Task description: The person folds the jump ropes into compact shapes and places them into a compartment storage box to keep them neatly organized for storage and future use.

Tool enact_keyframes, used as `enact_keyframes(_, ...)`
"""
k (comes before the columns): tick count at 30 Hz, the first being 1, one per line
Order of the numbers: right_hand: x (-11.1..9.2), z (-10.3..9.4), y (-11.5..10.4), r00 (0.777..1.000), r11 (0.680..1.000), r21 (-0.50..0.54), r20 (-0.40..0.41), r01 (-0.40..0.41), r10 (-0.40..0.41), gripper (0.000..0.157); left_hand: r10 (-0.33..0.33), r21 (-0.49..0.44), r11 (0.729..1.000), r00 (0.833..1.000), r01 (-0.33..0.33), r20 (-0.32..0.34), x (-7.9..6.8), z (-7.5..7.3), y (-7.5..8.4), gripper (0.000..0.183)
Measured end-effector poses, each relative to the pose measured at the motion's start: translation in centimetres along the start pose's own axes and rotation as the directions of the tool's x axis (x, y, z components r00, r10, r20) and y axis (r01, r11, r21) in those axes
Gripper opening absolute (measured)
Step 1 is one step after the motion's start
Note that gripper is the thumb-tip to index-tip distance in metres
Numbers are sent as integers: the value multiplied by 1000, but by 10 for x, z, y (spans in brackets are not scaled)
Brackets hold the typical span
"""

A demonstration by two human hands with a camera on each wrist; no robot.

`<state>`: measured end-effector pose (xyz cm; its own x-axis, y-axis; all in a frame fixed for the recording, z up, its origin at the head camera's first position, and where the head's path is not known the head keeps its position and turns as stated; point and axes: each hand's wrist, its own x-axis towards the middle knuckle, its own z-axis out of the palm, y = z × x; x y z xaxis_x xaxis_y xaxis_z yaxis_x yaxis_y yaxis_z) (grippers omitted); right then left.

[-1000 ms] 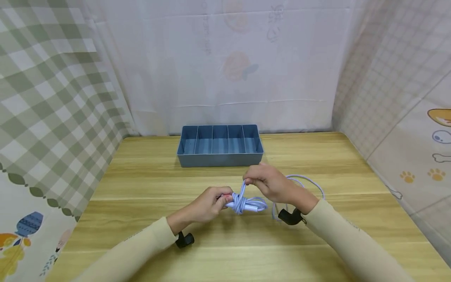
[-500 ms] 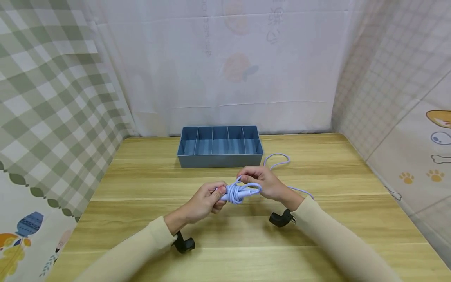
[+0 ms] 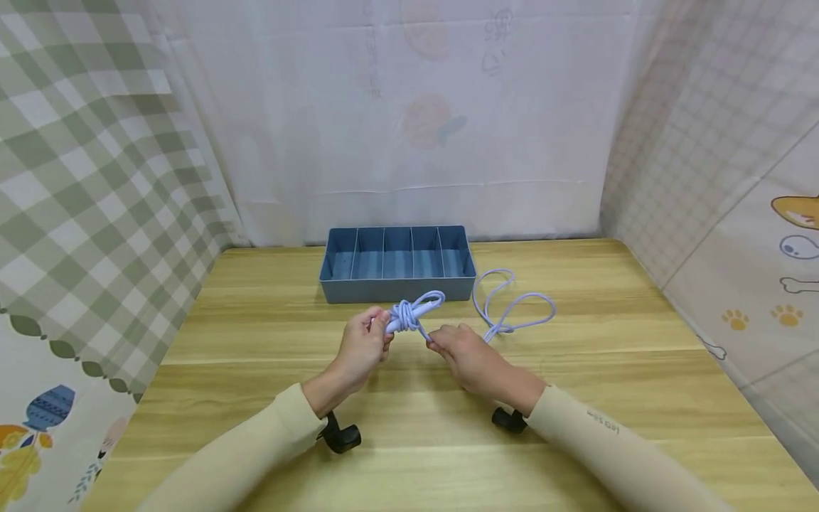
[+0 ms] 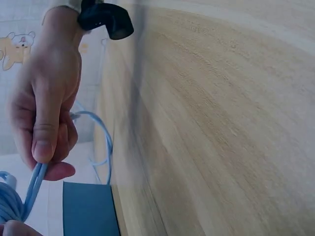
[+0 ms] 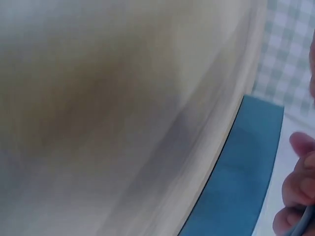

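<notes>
A lavender cable [image 3: 404,315] is wound in several turns around its own folded length, with a pale, stiff straight piece lying through the coil. My left hand [image 3: 360,346] grips the near end of this bundle between thumb and fingers, above the table. To its right, my right hand [image 3: 470,359] pinches the cable just off the coil. In the left wrist view, the right hand [image 4: 49,103] holds two strands that run toward the coil [image 4: 11,201]. In the right wrist view, fingers [image 5: 300,189] hold a bit of cable at the right edge.
A blue-grey tray [image 3: 397,290] with several compartments stands at the back of the wooden table [image 3: 256,299]. Loose cable loops [image 3: 540,321] lie on the table right of the tray. Patterned cloths hang on the left, back and right.
Both hands have moved left, and the bundle has shifted left and away from me. My right hand has come down from above the coil to its right side. The loose cable has shifted on the table.
</notes>
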<state>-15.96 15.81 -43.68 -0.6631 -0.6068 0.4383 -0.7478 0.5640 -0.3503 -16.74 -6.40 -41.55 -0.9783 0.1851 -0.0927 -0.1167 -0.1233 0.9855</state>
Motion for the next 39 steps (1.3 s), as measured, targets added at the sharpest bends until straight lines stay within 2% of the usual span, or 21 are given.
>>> enact_keyframes(4, -8, 3, -11, 996, 988, -127, 10, 87, -86, 10, 13, 82, 997, 996, -6, -93, 3, -2, -1, 27)
enact_keyframes(6, -12, 4, -16, 989, 975, -171, 2, 144, -146, 8, 55, 138, 990, 988, -35, -142, 5, -5, -2, 27)
enact_keyframes(8, -15, 4, -20, 979, 959, -201, -15, 198, -205, 7, 118, 246, 966, 978, -73, -175, 7, -8, -5, 26)
enact_keyframes(10, -15, 2, -24, 968, 948, -212, -38, 236, -249, 6, 167, 356, 929, 972, -98, -167, 7, -10, -7, 25)
enact_keyframes(12, -13, -2, -28, 955, 937, -217, -60, 273, -291, 6, 214, 462, 877, 968, -130, -134, 6, -11, -11, 22)
enact_keyframes(14, -9, -6, -31, 937, 920, -228, -77, 317, -342, 7, 245, 518, 841, 964, -160, -101, 5, -10, -13, 20)
enact_keyframes(18, 0, -17, -35, 902, 874, -287, -66, 391, -426, 8, 282, 578, 786, 959, -219, -20, 2, -7, -16, 20)
enact_keyframes(20, 6, -22, -36, 889, 847, -329, -48, 417, -456, 8, 288, 605, 756, 957, -251, 37, -1, -5, -17, 20)
enact_keyframes(22, 11, -29, -37, 881, 833, -342, -28, 435, -471, 10, 280, 631, 723, 954, -283, 107, -4, -4, -18, 22)
enact_keyframes(24, 18, -36, -35, 874, 828, -326, -14, 456, -486, 13, 272, 651, 683, 943, -331, 194, -7, -3, -19, 23)
enact_keyframes(26, 23, -43, -32, 867, 831, -288, 0, 477, -498, 17, 258, 647, 655, 920, -390, 294, -12, -1, -19, 24)
enact_keyframes(27, 26, -47, -30, 862, 830, -266, 5, 489, -507, 18, 252, 636, 646, 904, -423, 345, -13, -1, -19, 25)
enact_keyframes(31, 36, -56, -20, 856, 850, -106, 42, 516, -515, 19, 280, 523, 644, 808, -558, 518, -18, 0, -19, 24)
enact_keyframes(34, 40, -59, -9, 875, 878, 31, 66, 478, -479, 16, 326, 432, 655, 748, -620, 578, -20, -1, -20, 20)
enact_keyframes(36, 41, -59, -2, 892, 893, 108, 81, 437, -446, 13, 343, 390, 667, 727, -634, 595, -22, -2, -21, 19)
enact_keyframes(39, 41, -56, 9, 912, 906, 204, 99, 372, -397, 10, 343, 327, 715, 717, -618, 607, -24, -4, -23, 19)
